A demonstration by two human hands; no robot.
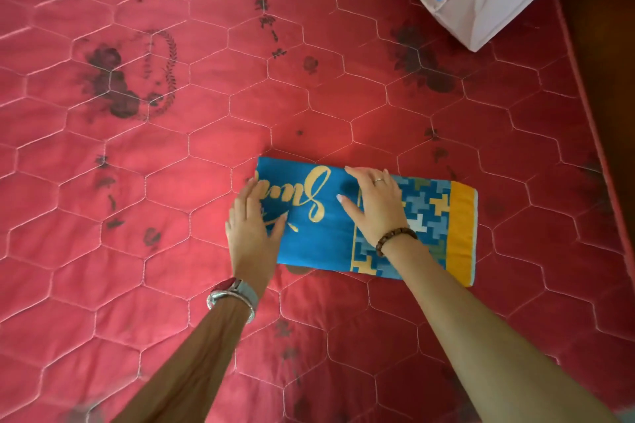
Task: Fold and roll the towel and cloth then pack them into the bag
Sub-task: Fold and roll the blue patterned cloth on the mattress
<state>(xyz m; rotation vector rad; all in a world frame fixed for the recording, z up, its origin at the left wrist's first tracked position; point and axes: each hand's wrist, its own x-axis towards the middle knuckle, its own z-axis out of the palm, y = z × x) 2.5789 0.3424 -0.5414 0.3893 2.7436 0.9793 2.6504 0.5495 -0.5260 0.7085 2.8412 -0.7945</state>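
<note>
A blue towel [323, 244] with yellow script and a yellow band at its right end lies folded into a long strip on the red quilted mattress [171, 165]. My left hand [252, 227] lies flat on the towel's left end, fingers straight, partly over its edge. My right hand [376, 203] presses flat on the middle of the towel, fingers spread. The white bag [488, 0] with a coloured print stands at the top right corner of the mattress, apart from the towel. No second cloth is in view.
The mattress has dark flower prints and stretches wide to the left and toward me. Its right edge [584, 96] runs down the right side, with dark wood floor [608, 45] beyond it.
</note>
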